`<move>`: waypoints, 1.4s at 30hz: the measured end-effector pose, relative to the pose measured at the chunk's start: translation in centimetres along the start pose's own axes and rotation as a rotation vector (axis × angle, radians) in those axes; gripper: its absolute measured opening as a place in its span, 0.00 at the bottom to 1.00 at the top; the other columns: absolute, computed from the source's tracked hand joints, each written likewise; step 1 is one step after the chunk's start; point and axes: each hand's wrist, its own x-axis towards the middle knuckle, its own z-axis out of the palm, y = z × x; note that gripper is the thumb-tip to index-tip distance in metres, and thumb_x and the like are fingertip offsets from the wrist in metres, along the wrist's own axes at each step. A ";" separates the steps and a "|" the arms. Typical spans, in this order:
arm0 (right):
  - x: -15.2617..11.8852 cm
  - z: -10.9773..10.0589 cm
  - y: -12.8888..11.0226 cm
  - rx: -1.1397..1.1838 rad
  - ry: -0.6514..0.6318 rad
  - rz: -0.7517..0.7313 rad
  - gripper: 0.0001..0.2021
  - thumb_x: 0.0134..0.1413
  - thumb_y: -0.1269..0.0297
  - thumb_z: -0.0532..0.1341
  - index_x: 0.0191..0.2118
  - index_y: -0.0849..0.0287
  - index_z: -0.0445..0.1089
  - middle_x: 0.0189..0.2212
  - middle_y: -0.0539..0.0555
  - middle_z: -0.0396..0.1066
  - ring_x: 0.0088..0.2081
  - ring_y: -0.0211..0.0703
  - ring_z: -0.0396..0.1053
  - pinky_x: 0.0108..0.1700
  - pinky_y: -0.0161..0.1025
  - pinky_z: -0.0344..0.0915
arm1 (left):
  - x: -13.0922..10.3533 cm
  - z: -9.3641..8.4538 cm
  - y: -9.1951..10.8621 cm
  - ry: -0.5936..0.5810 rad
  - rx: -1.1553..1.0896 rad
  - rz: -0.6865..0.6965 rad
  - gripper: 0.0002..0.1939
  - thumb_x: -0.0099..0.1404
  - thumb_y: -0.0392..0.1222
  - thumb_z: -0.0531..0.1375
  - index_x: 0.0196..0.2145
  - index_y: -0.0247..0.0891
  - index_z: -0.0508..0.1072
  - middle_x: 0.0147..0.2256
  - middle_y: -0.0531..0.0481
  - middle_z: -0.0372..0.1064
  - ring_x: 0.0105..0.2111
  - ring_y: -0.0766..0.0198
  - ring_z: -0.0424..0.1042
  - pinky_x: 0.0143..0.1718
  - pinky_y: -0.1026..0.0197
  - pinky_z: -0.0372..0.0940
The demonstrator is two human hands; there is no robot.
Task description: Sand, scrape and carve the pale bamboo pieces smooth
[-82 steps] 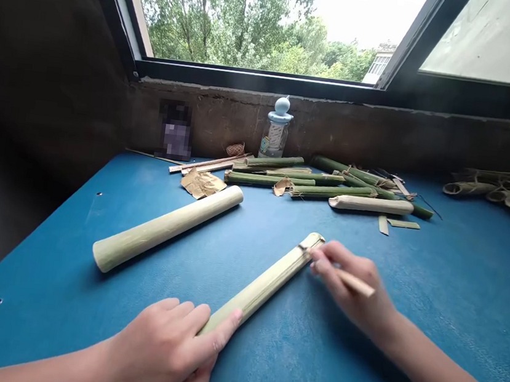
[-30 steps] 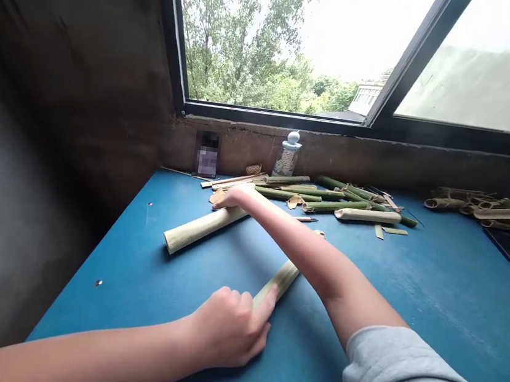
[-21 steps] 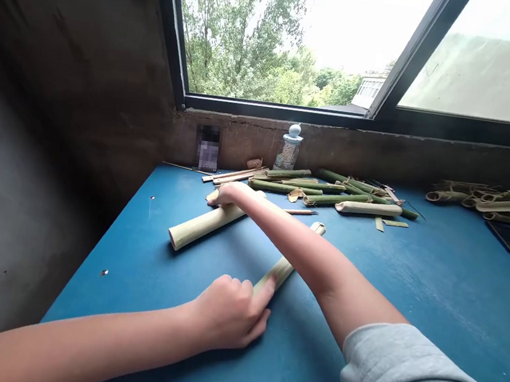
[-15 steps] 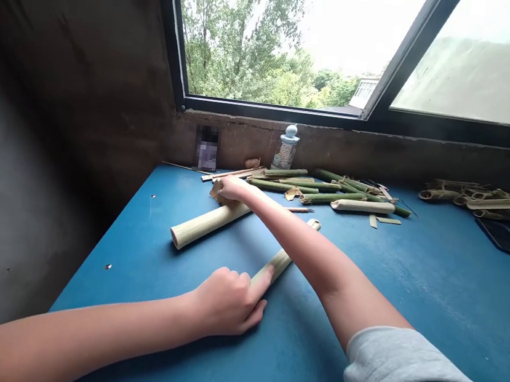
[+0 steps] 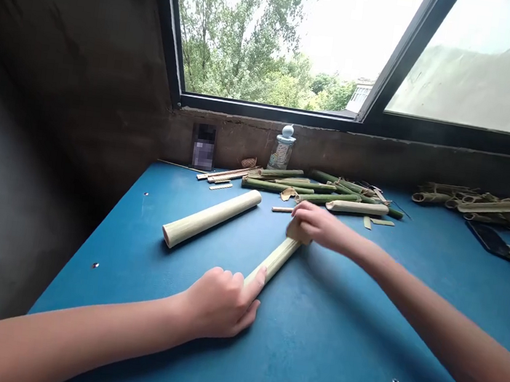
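Observation:
My left hand (image 5: 227,304) is closed around the near end of a pale, peeled bamboo piece (image 5: 275,260) that lies slantwise on the blue table (image 5: 334,337). Its index finger stretches along the top of the piece. At the far end, my right hand (image 5: 318,223) pinches a tan piece of sandpaper (image 5: 299,230) and holds it against the bamboo, covering that end. Left of both hands, a thicker pale bamboo tube (image 5: 212,218) lies on the table, untouched. A thin stick (image 5: 282,209) lies just beyond the right hand, partly hidden by it.
Green bamboo lengths (image 5: 278,187) and a pale split piece (image 5: 357,208) lie along the back. A lidded jar (image 5: 282,149) stands against the wall, right of a blurred dark panel (image 5: 203,147). Bamboo scraps (image 5: 481,203) and a dark flat object (image 5: 488,238) are at right.
My right hand has come from the far end of the thick tube, rightward, bringing the sandpaper onto the thinner bamboo piece. My left hand keeps its hold. The view has shifted slightly.

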 end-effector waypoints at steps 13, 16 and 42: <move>-3.8 5.2 4.0 -0.061 -0.090 -0.190 0.47 0.58 0.41 0.63 0.74 0.56 0.44 0.70 0.64 0.53 0.70 0.60 0.50 0.70 0.61 0.46 | 0.0 0.4 -0.5 0.077 -0.071 0.022 0.30 0.70 0.46 0.49 0.65 0.27 0.57 0.27 0.52 0.70 0.18 0.57 0.68 0.16 0.53 0.61; -3.7 5.3 5.2 0.030 -0.059 -0.211 0.32 0.67 0.46 0.56 0.71 0.53 0.55 0.67 0.61 0.60 0.69 0.58 0.54 0.70 0.62 0.49 | 0.1 0.3 -0.8 0.095 -0.079 0.008 0.29 0.70 0.46 0.50 0.64 0.28 0.57 0.26 0.53 0.69 0.18 0.58 0.67 0.16 0.54 0.60; -3.5 6.7 0.5 -0.040 0.069 -0.328 0.21 0.72 0.65 0.50 0.66 0.60 0.61 0.61 0.59 0.69 0.65 0.47 0.63 0.66 0.53 0.62 | 0.2 0.8 -1.7 0.298 -0.046 -0.041 0.18 0.73 0.40 0.46 0.53 0.28 0.67 0.22 0.55 0.66 0.16 0.63 0.65 0.17 0.57 0.57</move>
